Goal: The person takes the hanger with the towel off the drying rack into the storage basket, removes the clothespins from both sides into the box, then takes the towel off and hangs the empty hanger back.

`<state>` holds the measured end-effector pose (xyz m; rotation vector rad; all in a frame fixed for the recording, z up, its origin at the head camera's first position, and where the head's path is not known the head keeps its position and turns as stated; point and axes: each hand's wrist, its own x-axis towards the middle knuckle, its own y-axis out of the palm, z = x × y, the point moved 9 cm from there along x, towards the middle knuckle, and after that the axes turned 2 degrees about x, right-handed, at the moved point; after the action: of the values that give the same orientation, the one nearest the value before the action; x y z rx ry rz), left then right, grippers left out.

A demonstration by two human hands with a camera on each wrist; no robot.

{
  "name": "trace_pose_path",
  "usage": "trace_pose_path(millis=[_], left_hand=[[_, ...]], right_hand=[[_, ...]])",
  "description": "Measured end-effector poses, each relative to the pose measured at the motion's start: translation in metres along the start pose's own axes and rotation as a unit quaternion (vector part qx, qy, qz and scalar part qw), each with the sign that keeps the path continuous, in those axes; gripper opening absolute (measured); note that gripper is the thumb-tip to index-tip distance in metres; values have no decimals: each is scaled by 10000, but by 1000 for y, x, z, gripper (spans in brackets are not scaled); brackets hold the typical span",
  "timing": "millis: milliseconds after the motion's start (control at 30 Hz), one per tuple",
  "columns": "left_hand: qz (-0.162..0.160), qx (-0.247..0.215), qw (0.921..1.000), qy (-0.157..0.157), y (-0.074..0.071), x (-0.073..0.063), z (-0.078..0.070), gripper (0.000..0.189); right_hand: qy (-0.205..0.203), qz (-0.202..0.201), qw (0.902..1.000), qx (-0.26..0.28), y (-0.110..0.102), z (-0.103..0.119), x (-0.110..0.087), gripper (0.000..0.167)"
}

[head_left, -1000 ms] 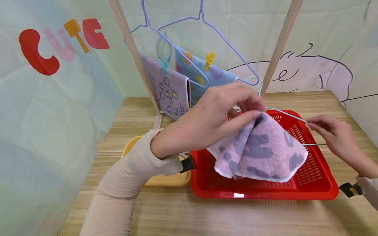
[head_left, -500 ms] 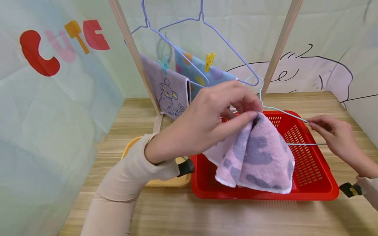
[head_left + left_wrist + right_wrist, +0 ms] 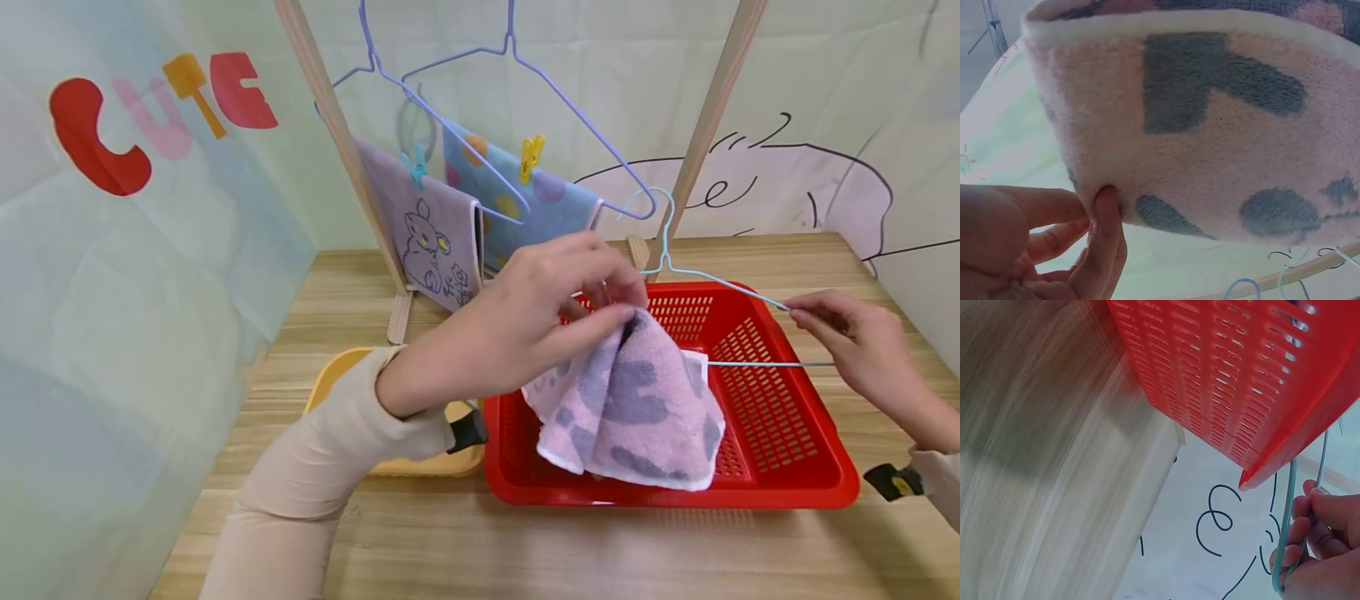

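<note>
My left hand [image 3: 551,308] pinches the top edge of a small pink towel [image 3: 645,417] with grey patches and white trim. In the left wrist view, thumb and fingers grip the towel [image 3: 1210,162] near a corner. A light blue hanger [image 3: 772,363] is held at its right end by my right hand [image 3: 855,342]. Its lower bar runs leftward and passes out of sight at the towel, whose white-trimmed edge shows just above the bar. The hanger's hook points up and back. Close up, the right wrist view shows the fingers curled round the hanger's bent end [image 3: 1285,525].
A red perforated basket [image 3: 795,433] stands below both hands. Left of it is a yellow tray [image 3: 431,461], partly hidden by my left arm. Behind, purple hangers on a wooden rack carry a grey towel [image 3: 442,242] and a blue dotted towel [image 3: 555,196], each with a clothespin.
My left hand has moved left and slightly down with the towel, baring more of the hanger's bar and its hook. The right hand has hardly moved.
</note>
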<state>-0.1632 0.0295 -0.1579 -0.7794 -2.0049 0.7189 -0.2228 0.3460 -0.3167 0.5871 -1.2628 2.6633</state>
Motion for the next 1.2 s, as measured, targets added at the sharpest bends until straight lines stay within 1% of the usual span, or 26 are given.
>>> trace_pose_path(millis=[100, 267, 500, 667, 733, 933, 1200], left_hand=[[139, 44, 9997, -178, 5, -2, 9, 7], [294, 152, 9991, -272, 10, -5, 18, 6], [521, -80, 9979, -366, 17, -9, 22, 7], [897, -48, 9937, -667, 28, -11, 31, 8], [997, 3, 9919, -790, 32, -12, 35, 8], [967, 125, 9903, -995, 33, -14, 47, 8], [812, 252, 9871, -1355, 27, -22, 71, 7]], right_hand=[[25, 25, 10000, 13, 0, 0, 0, 18], [43, -20, 9998, 171, -1, -3, -1, 18], [104, -133, 9995, 262, -3, -8, -2, 21], [121, -200, 9993, 283, -4, -9, -3, 20], [122, -212, 9993, 289, -4, -8, -3, 20], [200, -226, 9990, 325, -4, -11, -3, 20], [253, -242, 9985, 431, -5, -14, -4, 21]])
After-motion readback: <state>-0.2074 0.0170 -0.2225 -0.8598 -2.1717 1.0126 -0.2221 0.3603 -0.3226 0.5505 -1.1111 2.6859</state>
